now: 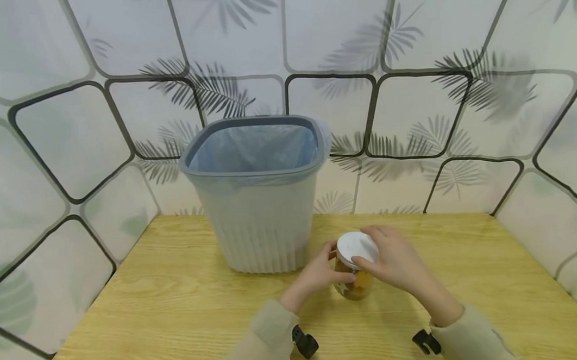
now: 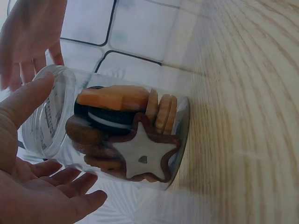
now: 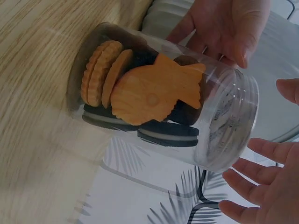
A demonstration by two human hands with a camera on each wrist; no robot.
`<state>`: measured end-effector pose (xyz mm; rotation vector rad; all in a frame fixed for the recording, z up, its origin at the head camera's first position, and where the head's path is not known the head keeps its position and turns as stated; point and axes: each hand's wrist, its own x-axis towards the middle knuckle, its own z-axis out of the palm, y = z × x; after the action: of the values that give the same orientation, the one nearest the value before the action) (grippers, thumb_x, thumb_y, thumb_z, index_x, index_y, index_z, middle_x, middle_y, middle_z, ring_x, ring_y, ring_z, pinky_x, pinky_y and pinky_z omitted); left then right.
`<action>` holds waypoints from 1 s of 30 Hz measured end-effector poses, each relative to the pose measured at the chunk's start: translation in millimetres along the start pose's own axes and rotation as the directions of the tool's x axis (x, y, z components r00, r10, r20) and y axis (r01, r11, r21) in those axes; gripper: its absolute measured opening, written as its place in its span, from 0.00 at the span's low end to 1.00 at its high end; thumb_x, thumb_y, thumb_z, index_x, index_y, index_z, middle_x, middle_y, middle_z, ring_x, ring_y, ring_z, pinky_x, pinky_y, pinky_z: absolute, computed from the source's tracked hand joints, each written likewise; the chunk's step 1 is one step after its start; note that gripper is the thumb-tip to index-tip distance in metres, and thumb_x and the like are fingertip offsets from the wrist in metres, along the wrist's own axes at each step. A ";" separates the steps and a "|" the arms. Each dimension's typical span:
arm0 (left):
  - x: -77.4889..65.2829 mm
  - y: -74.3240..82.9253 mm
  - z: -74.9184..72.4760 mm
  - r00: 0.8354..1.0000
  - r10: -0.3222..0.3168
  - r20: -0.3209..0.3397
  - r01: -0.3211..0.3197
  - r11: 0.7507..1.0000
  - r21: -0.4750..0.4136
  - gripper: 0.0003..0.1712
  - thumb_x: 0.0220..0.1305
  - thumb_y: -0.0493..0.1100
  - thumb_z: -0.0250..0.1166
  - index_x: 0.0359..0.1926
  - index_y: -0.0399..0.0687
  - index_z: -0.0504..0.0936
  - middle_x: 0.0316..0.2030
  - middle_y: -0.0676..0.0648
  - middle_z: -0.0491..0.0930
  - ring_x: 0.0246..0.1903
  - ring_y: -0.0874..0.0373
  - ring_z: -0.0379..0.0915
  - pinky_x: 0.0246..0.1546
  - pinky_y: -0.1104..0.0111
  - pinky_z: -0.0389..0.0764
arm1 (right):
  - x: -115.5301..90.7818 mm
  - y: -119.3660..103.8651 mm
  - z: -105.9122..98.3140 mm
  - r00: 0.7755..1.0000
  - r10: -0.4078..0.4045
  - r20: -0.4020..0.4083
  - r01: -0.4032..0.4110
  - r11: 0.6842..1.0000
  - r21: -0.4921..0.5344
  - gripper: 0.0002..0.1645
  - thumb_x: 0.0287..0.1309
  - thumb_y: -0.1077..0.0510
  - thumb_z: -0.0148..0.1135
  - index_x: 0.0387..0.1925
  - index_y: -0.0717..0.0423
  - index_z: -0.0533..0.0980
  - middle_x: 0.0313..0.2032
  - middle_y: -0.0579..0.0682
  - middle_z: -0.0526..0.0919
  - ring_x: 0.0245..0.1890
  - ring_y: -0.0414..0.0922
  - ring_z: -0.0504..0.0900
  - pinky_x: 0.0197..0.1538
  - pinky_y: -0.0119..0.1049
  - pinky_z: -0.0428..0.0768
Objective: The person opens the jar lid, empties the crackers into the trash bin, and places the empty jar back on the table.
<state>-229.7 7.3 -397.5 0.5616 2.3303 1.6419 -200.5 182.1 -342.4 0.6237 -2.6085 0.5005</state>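
A clear jar of cookies (image 1: 351, 285) with a white lid (image 1: 355, 246) stands upright on the table. My left hand (image 1: 320, 273) holds its left side, thumb across the front and fingers curving behind. Around the lid spreads my right hand (image 1: 395, 253), its fingertips right at the rim and its thumb a little apart in the right wrist view. Inside the jar, the left wrist view shows a white-iced star cookie (image 2: 145, 151). An orange-brown fish-shaped cookie (image 3: 149, 93) faces the right wrist view, above dark sandwich cookies (image 3: 168, 134).
Behind and left of the jar stands a tall white bin (image 1: 266, 224) with a grey rim and a clear liner. The wood-grain table (image 1: 177, 300) meets wallpapered panels (image 1: 333, 107) at the back and sides. Dark wrist straps (image 1: 305, 342) show at both sleeves.
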 end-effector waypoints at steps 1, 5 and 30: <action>0.3 -0.2 1.4 1.000 0.005 -0.004 -0.005 1.000 -0.007 0.47 0.43 0.47 0.72 0.63 0.47 0.57 0.60 0.47 0.60 0.59 0.47 0.55 0.52 0.52 0.63 | 0.5 0.1 1.5 1.000 0.001 0.003 -0.001 1.000 0.002 0.34 0.43 0.46 0.66 0.48 0.65 0.72 0.45 0.61 0.74 0.45 0.58 0.72 0.41 0.52 0.71; 1.8 0.0 5.4 1.000 0.006 -0.030 -0.008 0.999 -0.040 0.48 0.42 0.46 0.73 0.63 0.50 0.57 0.60 0.48 0.60 0.59 0.48 0.54 0.52 0.52 0.62 | 2.2 0.5 6.7 1.000 0.008 0.011 -0.008 1.000 0.015 0.36 0.43 0.45 0.66 0.49 0.66 0.71 0.46 0.62 0.74 0.46 0.58 0.71 0.41 0.51 0.72; -3.1 0.1 3.6 0.996 0.060 -0.067 -0.060 0.998 0.001 0.44 0.41 0.43 0.73 0.60 0.47 0.61 0.56 0.46 0.64 0.55 0.45 0.59 0.48 0.55 0.67 | 4.8 -5.1 26.7 0.996 0.065 0.059 -0.072 0.989 0.130 0.40 0.40 0.45 0.68 0.51 0.66 0.68 0.46 0.62 0.73 0.44 0.57 0.71 0.38 0.48 0.73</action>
<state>-225.5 9.0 -398.7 0.5907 2.3810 1.7137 -210.0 164.8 -361.7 0.5985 -2.6724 0.6917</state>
